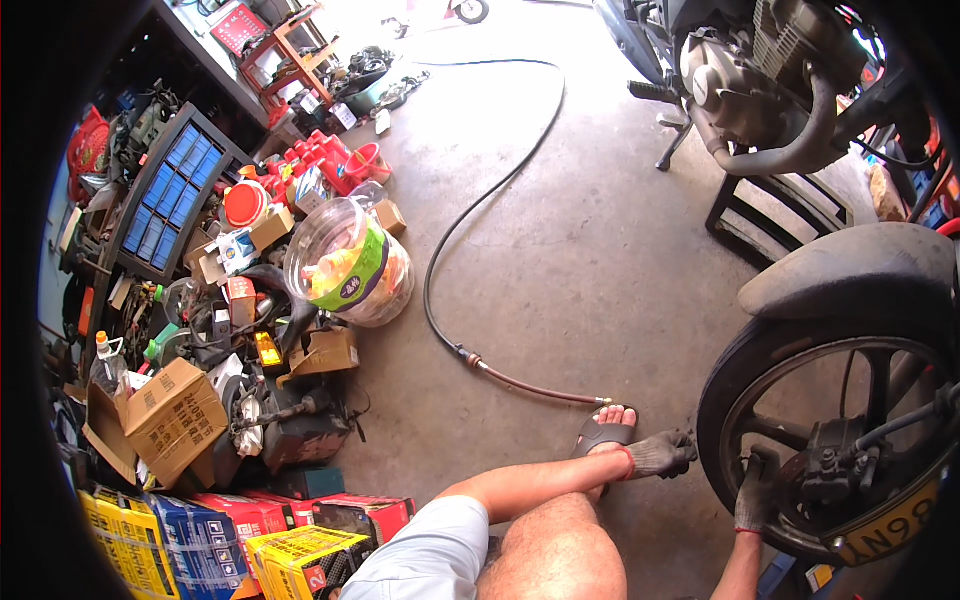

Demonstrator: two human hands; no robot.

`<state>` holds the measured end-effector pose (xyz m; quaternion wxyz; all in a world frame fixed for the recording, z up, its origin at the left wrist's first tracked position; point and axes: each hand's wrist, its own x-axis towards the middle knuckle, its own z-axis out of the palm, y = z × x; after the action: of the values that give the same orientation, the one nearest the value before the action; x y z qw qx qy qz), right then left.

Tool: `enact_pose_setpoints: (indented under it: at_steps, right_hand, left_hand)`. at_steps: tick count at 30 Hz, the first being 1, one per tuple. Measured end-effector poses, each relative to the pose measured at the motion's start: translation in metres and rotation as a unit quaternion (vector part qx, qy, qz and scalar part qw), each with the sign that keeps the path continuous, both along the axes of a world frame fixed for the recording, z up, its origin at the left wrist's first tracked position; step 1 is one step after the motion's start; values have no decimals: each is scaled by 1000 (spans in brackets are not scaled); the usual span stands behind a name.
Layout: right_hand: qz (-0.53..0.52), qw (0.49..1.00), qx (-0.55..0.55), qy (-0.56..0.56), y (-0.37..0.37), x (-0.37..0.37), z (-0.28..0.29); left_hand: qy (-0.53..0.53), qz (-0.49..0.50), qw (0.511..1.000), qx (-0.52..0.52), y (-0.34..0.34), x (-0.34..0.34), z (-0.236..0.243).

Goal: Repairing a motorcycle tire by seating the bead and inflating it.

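My left hand, in a dark grey work glove with a red band at the wrist, is closed just left of a motorcycle wheel. Whatever sits between its fingertips is too small to make out. On the wheel's inner side, my right hand, gloved as well, has its fingers bent in at the rim, close to a spoke and the brake caliper. What those fingers grip is hidden. Above the tyre curves a dusty mudguard. A yellow number plate shows below the caliper.
A black air hose snakes over the concrete floor, its brown end lying by my sandalled foot. Boxes, parts and a clear plastic tub crowd the left. Another motorcycle's engine stands far right, beside a black metal stand.
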<state>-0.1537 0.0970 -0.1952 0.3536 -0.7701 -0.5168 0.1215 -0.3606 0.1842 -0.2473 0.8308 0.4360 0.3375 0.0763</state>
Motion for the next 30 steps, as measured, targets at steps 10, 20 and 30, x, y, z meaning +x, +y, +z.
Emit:
enact_pose_setpoints:
  at_steps: [10, 20, 30]
  right_hand:
    - [-55, 995, -66, 55, 1, 8, -5]
    - [48, 979, -120, 158, -14, 31, 0]
    - [34, 986, -116, 115, -17, 22, 27]
  left_hand:
    - [5, -10, 1000, 8, 3, 1, 10]
    - [16, -10, 999, 40, -1, 2, -1]
    - [38, -17, 999, 2, -2, 2, -1]
